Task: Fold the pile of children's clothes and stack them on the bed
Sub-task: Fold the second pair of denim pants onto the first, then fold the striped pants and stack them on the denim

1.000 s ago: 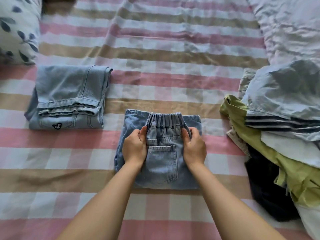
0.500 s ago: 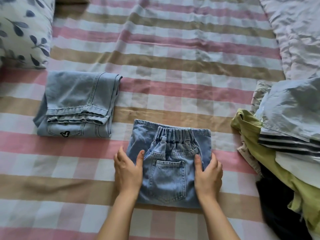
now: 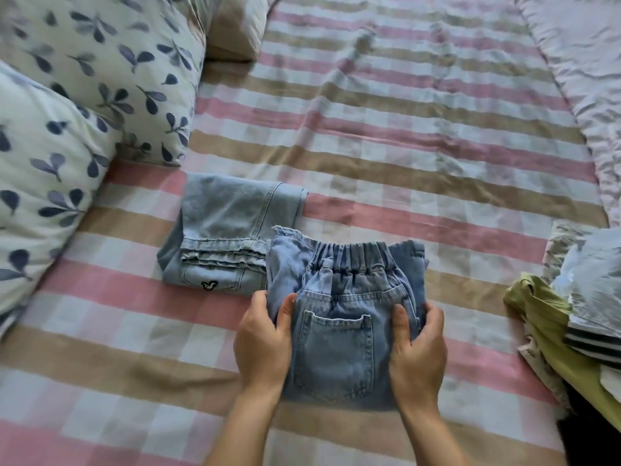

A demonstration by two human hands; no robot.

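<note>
The folded denim trousers [image 3: 339, 317] sit at lower centre of the frame, elastic waistband toward the top and back pocket facing up. The left hand [image 3: 265, 341] grips the left edge of the garment, thumb on the top face and fingers curled under the fabric. The right hand [image 3: 418, 351] grips the right edge likewise, thumb on top and fingers wrapped around the edge. A second pair of folded jeans [image 3: 228, 237] lies flat on the checked bed sheet [image 3: 403, 163], left of centre, with a small black embroidered motif at its lower edge. The upper left corner of the folded denim trousers overlaps its lower right corner in the view; whether the two touch cannot be determined. The pile of unfolded clothes [image 3: 584, 297] occupies the right edge of the frame, an olive-green garment [image 3: 544, 317] at its left side. Leaf-print pillows [image 3: 67, 129] fill the upper left
</note>
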